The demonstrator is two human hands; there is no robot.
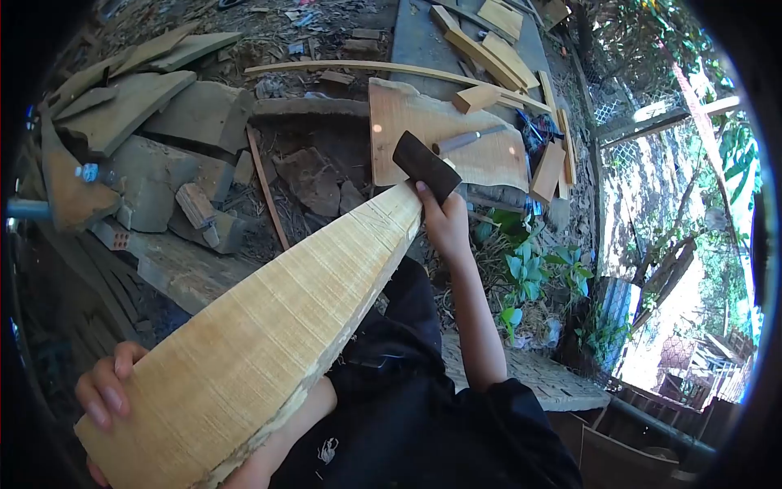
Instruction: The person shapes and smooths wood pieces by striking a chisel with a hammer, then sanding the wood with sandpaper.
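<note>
A long pale wooden plank slants across my lap, wide at the lower left and narrowing toward the upper right, with a rough edge on its right side. My left hand is wrapped round the wide end, fingers over the top face. At the narrow end, my right hand is closed just below the dark metal head of a hatchet. That head overlaps the plank's tip in this view, and most of the handle is hidden.
Beyond lies a wide board with a wooden-handled chisel on it. Timber offcuts are at the back right. Wood slabs and stone-like blocks are piled left. A leafy plant grows near my right arm.
</note>
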